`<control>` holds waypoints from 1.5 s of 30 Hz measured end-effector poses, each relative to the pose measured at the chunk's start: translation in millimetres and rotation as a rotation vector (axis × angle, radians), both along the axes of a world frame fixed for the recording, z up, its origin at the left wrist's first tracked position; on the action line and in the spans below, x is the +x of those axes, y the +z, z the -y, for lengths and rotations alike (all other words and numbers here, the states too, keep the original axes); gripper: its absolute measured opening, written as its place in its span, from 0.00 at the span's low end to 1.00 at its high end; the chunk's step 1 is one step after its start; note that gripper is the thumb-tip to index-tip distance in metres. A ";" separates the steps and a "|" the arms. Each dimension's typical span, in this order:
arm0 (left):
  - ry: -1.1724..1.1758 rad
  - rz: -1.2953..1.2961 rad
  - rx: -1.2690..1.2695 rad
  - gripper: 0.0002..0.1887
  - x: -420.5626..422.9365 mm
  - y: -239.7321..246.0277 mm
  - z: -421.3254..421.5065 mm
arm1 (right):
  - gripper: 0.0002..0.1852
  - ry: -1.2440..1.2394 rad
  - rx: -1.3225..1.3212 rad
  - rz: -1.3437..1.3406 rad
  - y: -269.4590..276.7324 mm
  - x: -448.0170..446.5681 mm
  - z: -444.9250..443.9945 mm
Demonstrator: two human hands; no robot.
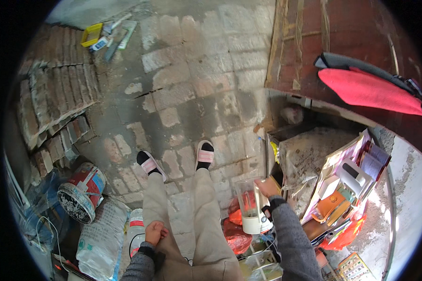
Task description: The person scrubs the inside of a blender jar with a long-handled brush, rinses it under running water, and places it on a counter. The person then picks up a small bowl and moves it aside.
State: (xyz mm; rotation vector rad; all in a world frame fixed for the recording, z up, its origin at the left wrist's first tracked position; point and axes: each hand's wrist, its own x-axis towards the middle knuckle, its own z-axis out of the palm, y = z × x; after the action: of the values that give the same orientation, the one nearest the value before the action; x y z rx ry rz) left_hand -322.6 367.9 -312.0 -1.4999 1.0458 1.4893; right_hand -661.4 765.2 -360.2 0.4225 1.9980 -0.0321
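Observation:
My right hand (268, 188) grips the upper side of a blender, apparently by its handle. The blender has a clear jug (247, 203) and a white base (256, 225), and it tilts slightly. Red plastic bags (235, 234) lie against its left side. Below it is a divided tray (258, 261), partly hidden by my sleeve. My left hand (155, 232) rests over my thigh with the fingers curled and nothing visible in them. A large clear plastic bottle (136, 226) with a red-and-white label stands just left of that hand.
On the right, a low surface (313, 196) carries an orange bag (332, 203) and a white appliance (354, 176). A red cloth (365, 91) hangs on a reddish-brown panel. To the left are a paint bucket (82, 193), a white sack (102, 235) and stacked bricks (61, 84).

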 end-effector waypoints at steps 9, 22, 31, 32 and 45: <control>0.162 -0.217 0.084 0.11 -14.7 28.6 26.0 | 0.18 -0.180 -0.391 -0.554 174.2 29.3 116.2; 0.642 -0.551 0.108 0.29 15.0 232.8 98.2 | 0.10 -0.057 -1.164 -0.426 518.2 120.3 354.1; 1.442 -1.016 -0.073 0.40 159.9 330.2 -18.5 | 0.20 0.095 -1.542 0.313 502.0 181.9 363.1; 1.501 -1.036 -0.081 0.40 176.8 338.3 -38.8 | 0.22 0.359 -1.597 0.268 503.9 195.4 363.7; 1.986 -1.128 -0.662 0.40 421.7 323.4 -276.0 | 0.12 0.606 -1.346 0.964 528.0 525.5 319.6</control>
State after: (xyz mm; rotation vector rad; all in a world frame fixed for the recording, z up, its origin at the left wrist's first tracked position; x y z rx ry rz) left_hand 99.0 643.9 11.4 -2.2407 0.0941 3.9439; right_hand -135.9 445.7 167.7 -0.8849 0.7511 -0.6177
